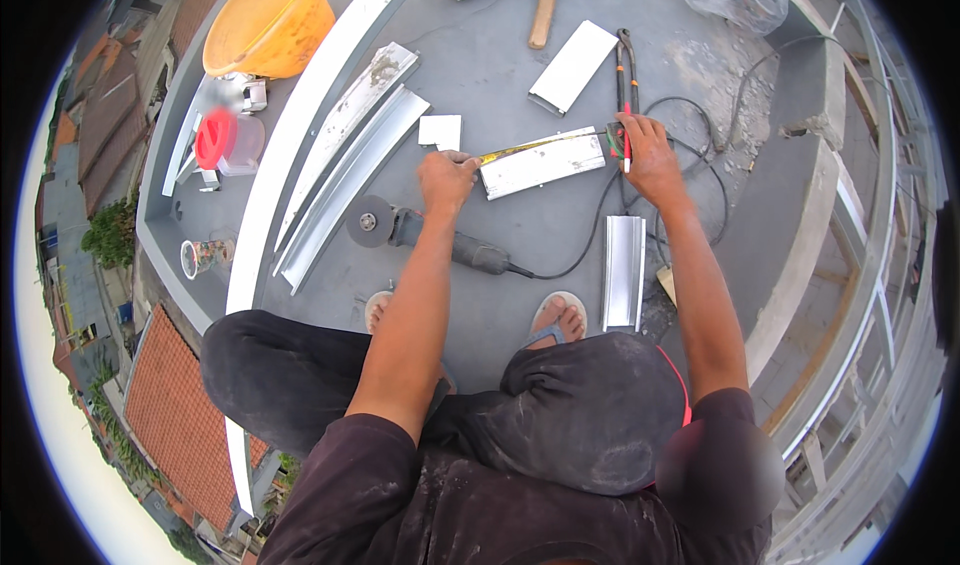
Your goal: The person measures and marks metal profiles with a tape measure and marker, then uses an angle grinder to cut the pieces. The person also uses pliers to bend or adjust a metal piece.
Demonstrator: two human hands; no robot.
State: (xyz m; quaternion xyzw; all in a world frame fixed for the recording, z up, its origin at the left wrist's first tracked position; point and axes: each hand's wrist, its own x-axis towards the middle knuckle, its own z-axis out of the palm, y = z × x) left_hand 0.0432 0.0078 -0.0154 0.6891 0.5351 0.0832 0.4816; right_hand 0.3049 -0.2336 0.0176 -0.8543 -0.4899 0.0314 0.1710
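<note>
The white piece (548,168) lies on the floor (540,223) between the hands, the tape (512,151) stretched along its far edge. The left hand (447,177) pinches the tape's left end; the right hand (652,159) grips its case (613,141) and a red pencil (627,147). A grinder (455,245) lies nearer the person.

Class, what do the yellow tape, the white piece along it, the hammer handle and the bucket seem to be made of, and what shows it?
Tape: probably coated metal; the thin strip runs nearly straight.
White piece: likely painted metal, crisp-edged and smudged grey.
Hammer handle: apparently bare wood, dull and tan.
Bucket: probably plastic, given its smooth, orange-yellow wall.
</note>
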